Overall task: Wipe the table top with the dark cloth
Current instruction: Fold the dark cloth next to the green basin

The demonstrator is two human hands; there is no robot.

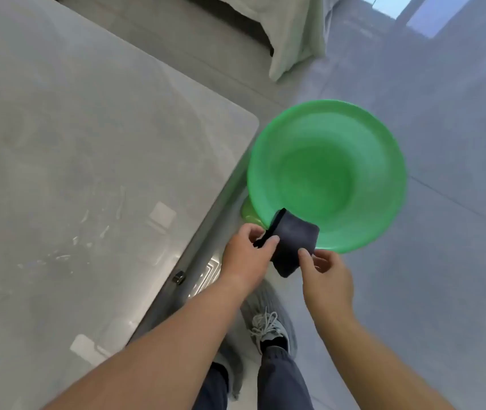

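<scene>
- The left hand and right hand each pinch the folded dark-blue fabric cloth between thumb and curled fingers.
- It hangs between them, off the table, over the near rim of the round green plastic basin.
- The glossy grey stone-look table top lies to the left, nearer the left hand.

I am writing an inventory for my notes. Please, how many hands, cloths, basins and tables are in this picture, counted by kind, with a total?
hands: 2, the left hand and the right hand, both holding the cloth
dark cloth: 1
green basin: 1
table: 1
Total: 5
</scene>
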